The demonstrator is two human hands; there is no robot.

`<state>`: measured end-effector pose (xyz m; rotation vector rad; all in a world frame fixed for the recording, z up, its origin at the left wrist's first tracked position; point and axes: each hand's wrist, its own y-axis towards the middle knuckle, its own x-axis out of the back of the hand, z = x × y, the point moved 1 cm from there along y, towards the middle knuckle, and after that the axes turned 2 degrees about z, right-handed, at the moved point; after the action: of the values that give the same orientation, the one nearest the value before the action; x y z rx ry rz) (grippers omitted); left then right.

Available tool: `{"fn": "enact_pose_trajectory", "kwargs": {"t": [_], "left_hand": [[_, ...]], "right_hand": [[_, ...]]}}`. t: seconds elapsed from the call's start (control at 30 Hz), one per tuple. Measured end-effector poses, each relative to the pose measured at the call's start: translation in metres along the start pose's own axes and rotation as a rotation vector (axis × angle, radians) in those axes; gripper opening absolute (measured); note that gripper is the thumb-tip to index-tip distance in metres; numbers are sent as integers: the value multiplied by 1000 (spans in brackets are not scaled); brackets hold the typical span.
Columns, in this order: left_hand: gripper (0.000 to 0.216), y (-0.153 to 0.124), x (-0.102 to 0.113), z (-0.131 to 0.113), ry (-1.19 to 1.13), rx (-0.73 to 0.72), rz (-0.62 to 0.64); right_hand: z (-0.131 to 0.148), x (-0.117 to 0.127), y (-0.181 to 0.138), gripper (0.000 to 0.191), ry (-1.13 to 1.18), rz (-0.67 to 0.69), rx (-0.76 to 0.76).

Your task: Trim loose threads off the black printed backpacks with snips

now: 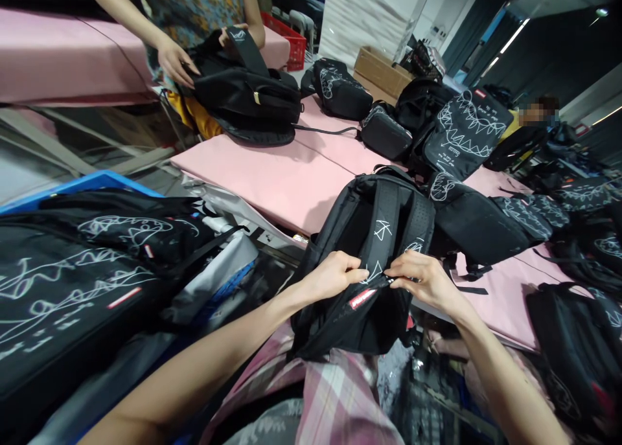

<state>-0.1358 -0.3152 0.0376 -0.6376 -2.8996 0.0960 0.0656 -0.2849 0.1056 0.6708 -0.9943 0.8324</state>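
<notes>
A black backpack (335,221) leans upright on the near edge of the pink-covered table, against my body, its shoulder straps facing up. White line drawings mark the shoulder strap (382,228), and a red label (363,298) sits just below it. My left hand (335,275) is closed, thumb and forefinger pinching the strap's lower part. Close to its right, my right hand (420,276) pinches the same strap's edge with the fingertips. What exactly lies between the right fingertips is too small to make out.
Across the pink table (262,179), a person's hand (177,63) works on another black bag (243,102). Several patterned black backpacks (464,134) crowd the right side. At left, a blue bin (104,178) holds more backpacks. A cardboard box (381,72) stands behind.
</notes>
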Motion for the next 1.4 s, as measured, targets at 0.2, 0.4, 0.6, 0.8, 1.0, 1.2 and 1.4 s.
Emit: {"fn": "enact_pose_trajectory", "kwargs": {"t": [0.2, 0.4, 0.6, 0.8, 1.0, 1.2, 1.4], "left_hand": [[35, 1, -3, 1, -6, 1, -4], [36, 0, -2, 0, 36, 6, -9], [36, -1, 1, -4, 23, 12, -2], [36, -1, 0, -4, 18, -1, 10], [35, -1, -1, 1, 37, 24, 25], [34, -2, -2, 1, 45, 28, 23], [35, -3, -1, -2, 48, 11, 35]], "right_hand": [[17, -5, 5, 16, -76, 46, 34], [28, -9, 8, 15, -145, 90, 50], [16, 6, -2, 16, -120, 5, -7], [17, 3, 0, 16, -134, 35, 26], [24, -1, 7, 15, -127, 74, 32], [23, 0, 8, 15, -93, 109, 13], [21, 5, 5, 17, -92, 119, -35]]}}
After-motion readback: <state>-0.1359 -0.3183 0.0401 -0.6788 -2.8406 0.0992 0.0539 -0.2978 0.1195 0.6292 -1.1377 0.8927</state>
